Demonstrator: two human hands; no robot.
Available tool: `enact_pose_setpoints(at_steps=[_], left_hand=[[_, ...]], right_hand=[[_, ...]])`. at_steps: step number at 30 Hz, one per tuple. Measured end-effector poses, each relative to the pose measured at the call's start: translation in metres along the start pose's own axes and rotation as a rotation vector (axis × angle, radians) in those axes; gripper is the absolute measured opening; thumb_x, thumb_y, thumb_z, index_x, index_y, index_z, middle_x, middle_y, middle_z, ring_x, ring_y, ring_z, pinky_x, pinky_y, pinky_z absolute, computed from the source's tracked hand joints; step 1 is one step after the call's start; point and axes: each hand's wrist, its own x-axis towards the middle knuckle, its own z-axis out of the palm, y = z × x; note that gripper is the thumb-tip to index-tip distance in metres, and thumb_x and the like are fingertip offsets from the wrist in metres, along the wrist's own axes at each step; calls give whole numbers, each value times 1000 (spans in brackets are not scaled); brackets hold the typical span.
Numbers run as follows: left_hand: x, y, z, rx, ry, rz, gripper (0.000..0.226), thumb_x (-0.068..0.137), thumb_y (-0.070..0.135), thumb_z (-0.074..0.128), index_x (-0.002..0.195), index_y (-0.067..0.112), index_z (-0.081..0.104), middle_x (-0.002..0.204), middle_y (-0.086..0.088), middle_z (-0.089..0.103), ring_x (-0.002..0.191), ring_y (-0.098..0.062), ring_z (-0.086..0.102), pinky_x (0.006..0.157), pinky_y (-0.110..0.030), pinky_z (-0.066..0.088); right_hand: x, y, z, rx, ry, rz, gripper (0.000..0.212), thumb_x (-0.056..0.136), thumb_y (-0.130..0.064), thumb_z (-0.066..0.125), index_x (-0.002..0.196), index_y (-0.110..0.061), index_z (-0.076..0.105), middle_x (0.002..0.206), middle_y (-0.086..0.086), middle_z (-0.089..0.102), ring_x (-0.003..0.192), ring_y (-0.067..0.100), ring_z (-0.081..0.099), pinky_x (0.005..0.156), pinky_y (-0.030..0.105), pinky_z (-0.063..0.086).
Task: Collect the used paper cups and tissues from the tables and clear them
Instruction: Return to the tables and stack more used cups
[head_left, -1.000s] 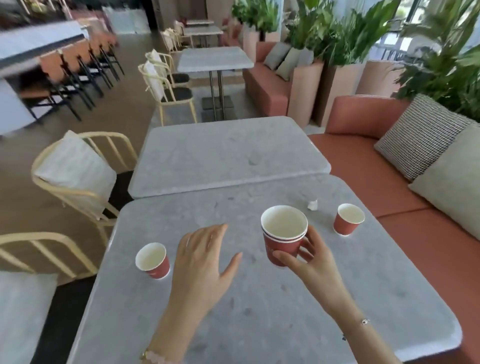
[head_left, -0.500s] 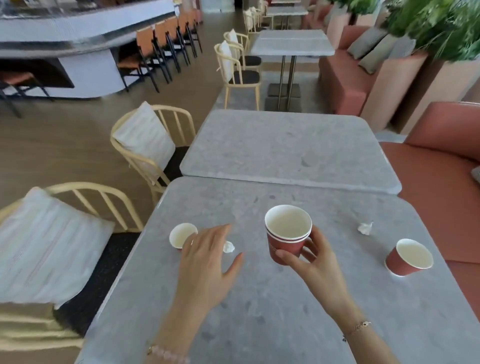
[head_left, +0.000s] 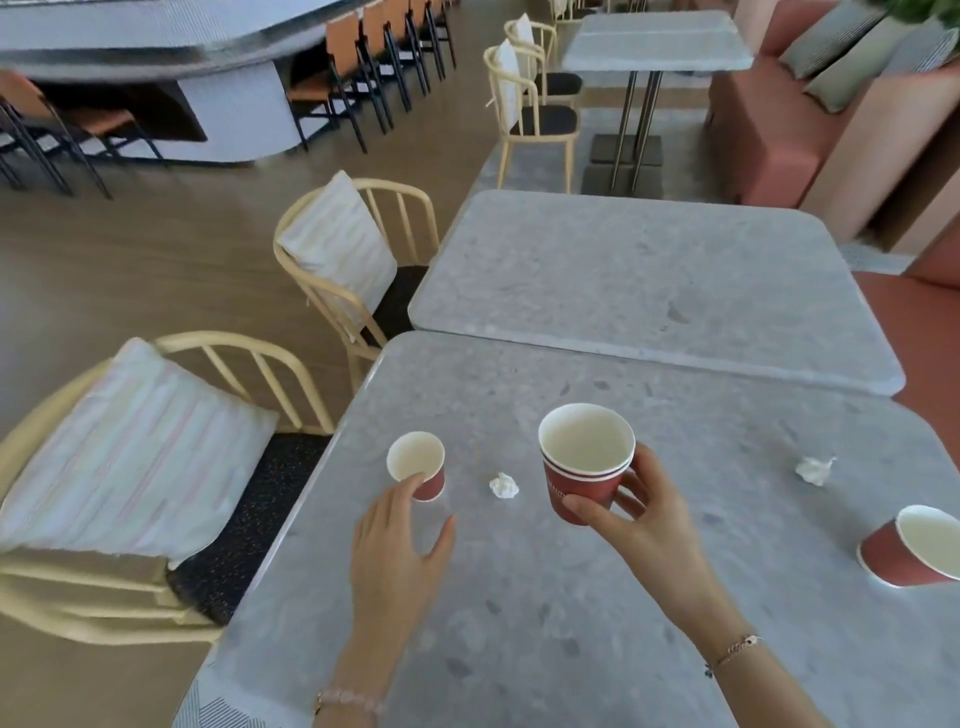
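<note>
head view: the right hand (head_left: 641, 512) has its fingers clamped on a stack of nested cups (head_left: 584, 462) (at least two, top one looks empty), held above the tabletop (head_left: 519, 623). left of the stack, the left hand (head_left: 397, 545), fingers apart, touches a small cup (head_left: 417, 465). still to collect: that cup, the tissue (head_left: 504, 486) just left of the stack, another tissue (head_left: 814, 470) and an empty-looking cup (head_left: 909, 553) to its right.

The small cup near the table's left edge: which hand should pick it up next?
Left. The left hand is open with fingertips at the small cup; the right hand already holds the stacked cups.
</note>
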Motion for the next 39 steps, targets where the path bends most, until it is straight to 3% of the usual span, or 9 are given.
enact_pose_setpoints(at_steps=[5, 9, 16, 19, 21, 28, 33, 37, 39], left_hand=[[10, -45, 31, -297, -2, -396, 72, 71, 25, 80, 132, 17, 41, 126, 3, 47, 123, -20, 43, 98, -30, 34], [29, -63, 53, -501, -64, -543, 92, 66, 23, 84, 140, 20, 28, 138, 1, 37, 127, -13, 36, 105, -34, 32], [53, -74, 71, -628, -38, -568, 89, 62, 10, 86, 135, 19, 36, 125, 7, 46, 112, -6, 48, 91, -20, 38], [60, -73, 74, -628, -6, -536, 75, 60, 5, 86, 119, 24, 43, 108, 15, 53, 93, 12, 55, 71, -3, 42], [63, -73, 76, -625, 12, -529, 69, 61, 3, 85, 113, 25, 45, 103, 18, 54, 86, 19, 54, 67, 1, 41], [69, -61, 73, -662, -29, -518, 65, 63, 6, 84, 109, 30, 46, 102, 21, 54, 89, 14, 54, 68, 0, 40], [78, -33, 60, -752, -118, -400, 63, 65, 7, 84, 109, 35, 48, 112, 16, 58, 107, -3, 56, 87, -21, 43], [81, 6, 42, -825, -191, -304, 61, 60, 20, 84, 107, 42, 50, 115, 15, 60, 111, -4, 56, 88, -23, 45], [81, 28, 32, -846, -209, -263, 62, 58, 26, 82, 109, 42, 52, 115, 16, 61, 109, 0, 57, 84, -17, 46]], right_hand=[[6, 2, 10, -27, -13, 8, 65, 66, -17, 83, 121, -33, 54, 109, -12, 67, 102, -1, 62, 82, 15, 49], [10, 6, 15, -34, -12, 28, 64, 64, -17, 83, 119, -34, 54, 108, -12, 68, 101, -1, 62, 79, 11, 50], [17, 13, 21, -31, 2, 65, 63, 60, -25, 83, 115, -38, 56, 104, -21, 67, 102, -3, 62, 77, 8, 49], [20, 15, 21, -38, 23, 86, 65, 62, -20, 83, 118, -36, 55, 105, -16, 68, 102, -2, 62, 82, 17, 49], [20, 16, 20, -44, 37, 97, 66, 63, -19, 83, 120, -35, 54, 108, -13, 68, 102, -1, 62, 86, 21, 48], [17, 19, 12, -59, 85, 117, 65, 61, -24, 83, 119, -38, 54, 106, -14, 68, 102, -2, 62, 85, 22, 48], [13, 18, 3, -54, 114, 126, 63, 65, -20, 83, 118, -39, 54, 107, -13, 68, 101, 0, 62, 86, 24, 48], [5, 16, -5, -42, 131, 125, 62, 66, -18, 82, 117, -38, 54, 107, -11, 68, 101, 1, 63, 87, 25, 49], [-1, 16, -10, -36, 136, 129, 62, 67, -16, 82, 117, -38, 54, 108, -10, 67, 101, 2, 63, 85, 23, 48]])
